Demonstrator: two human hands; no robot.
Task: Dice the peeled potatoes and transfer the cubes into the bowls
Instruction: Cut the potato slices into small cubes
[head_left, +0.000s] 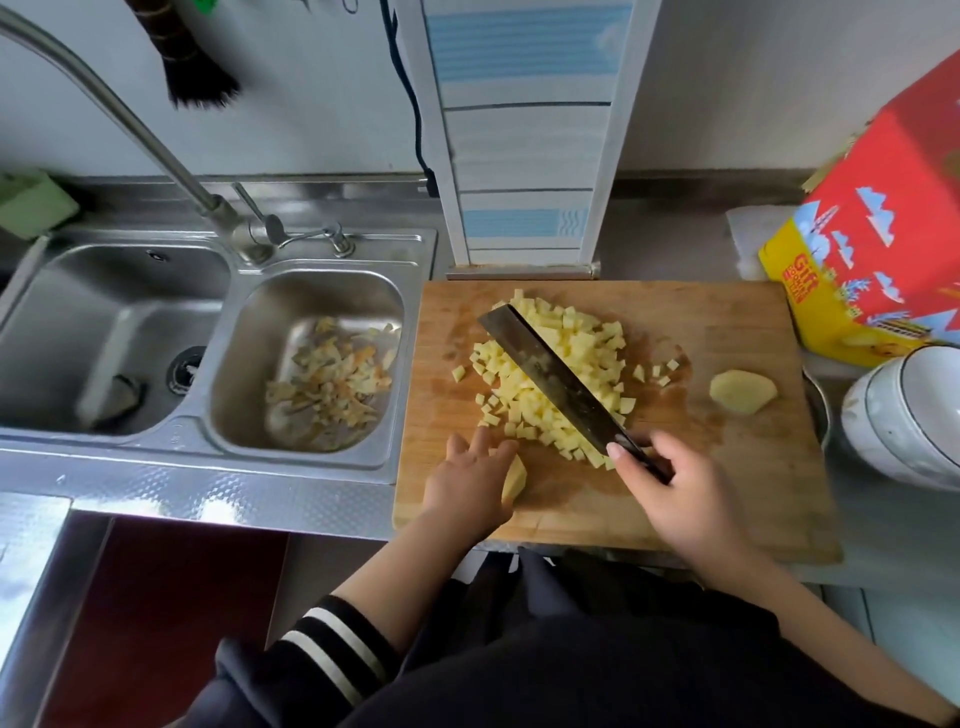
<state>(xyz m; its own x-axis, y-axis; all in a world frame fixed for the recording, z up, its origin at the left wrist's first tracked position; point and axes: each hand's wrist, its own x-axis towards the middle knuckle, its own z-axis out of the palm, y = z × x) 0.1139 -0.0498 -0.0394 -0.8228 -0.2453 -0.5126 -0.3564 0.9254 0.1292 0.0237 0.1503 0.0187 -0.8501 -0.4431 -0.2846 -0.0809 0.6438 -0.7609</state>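
A heap of potato cubes (582, 358) lies in the middle of the wooden cutting board (727, 499). My right hand (685, 499) grips the handle of a cleaver (550, 371), whose blade lies slanted across the heap. My left hand (470, 480) rests on a potato piece (514, 478) at the board's near left, fingers spread toward the cubes. Another peeled potato piece (743, 392) lies on the board's right side. White bowls (904, 415) stand stacked to the right of the board.
A double steel sink (208, 441) is on the left; its right basin holds potato peelings (332, 379). A faucet (156, 140) arches over it. A red and yellow gift box (878, 234) stands behind the bowls.
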